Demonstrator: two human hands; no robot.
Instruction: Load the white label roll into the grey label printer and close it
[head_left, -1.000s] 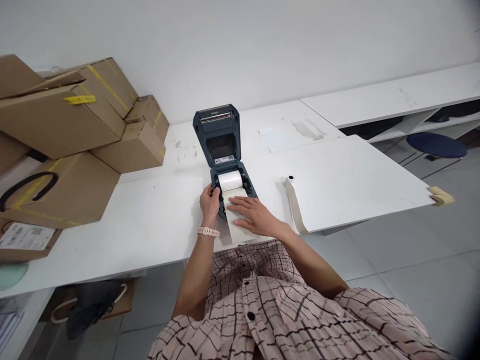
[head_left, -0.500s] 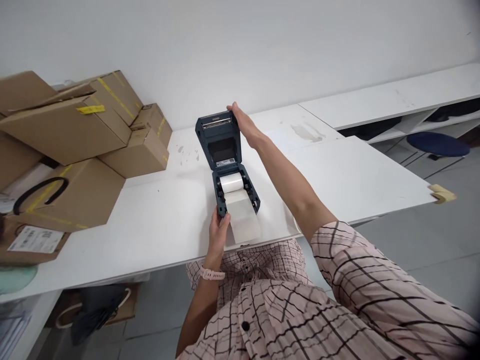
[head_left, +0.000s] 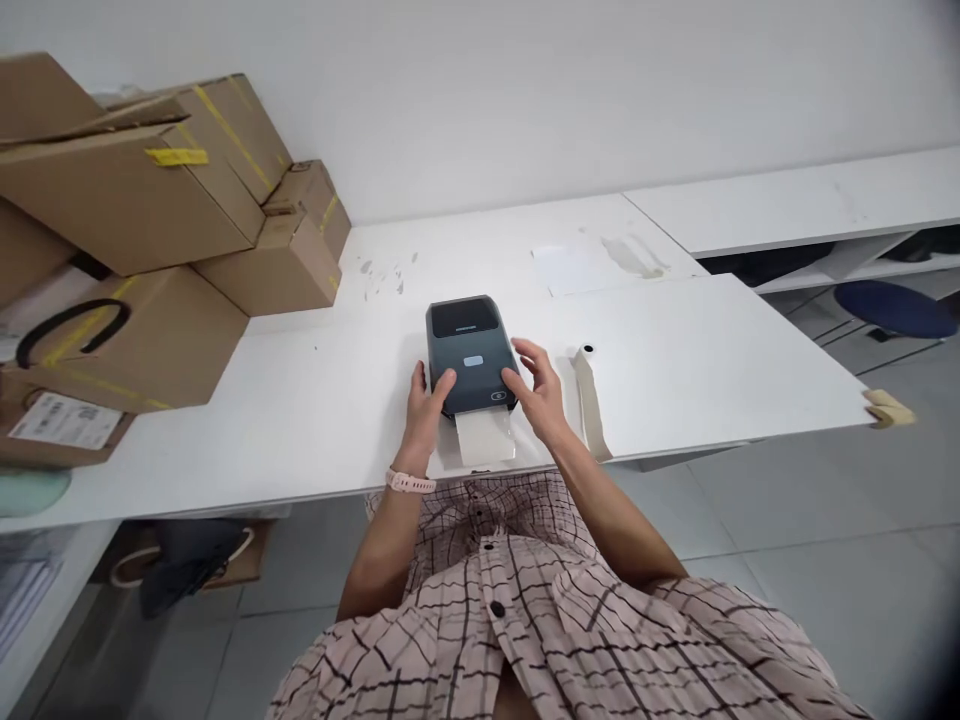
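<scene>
A dark blue-grey label printer (head_left: 469, 345) sits on the white table in front of me with its lid down. A strip of label paper (head_left: 486, 437) comes out of its front towards the table edge. At the printer's left front corner is my left hand (head_left: 425, 410), its thumb on the lid and its fingers along the side. My right hand (head_left: 541, 392) is at the right front corner; its thumb touches the lid while the other fingers are spread beside the casing. The paper roll inside is hidden by the lid.
To the right of the printer lies a small roll (head_left: 587, 352) with a loose strip trailing to the table edge. Cardboard boxes (head_left: 135, 200) are stacked on the left. A white sheet (head_left: 562, 268) lies behind. A blue stool (head_left: 896, 308) stands at the right.
The printer's lid has swung down from upright and now covers the roll. My right hand has come from the raised lid's top down to the front right corner. The view has shifted slightly.
</scene>
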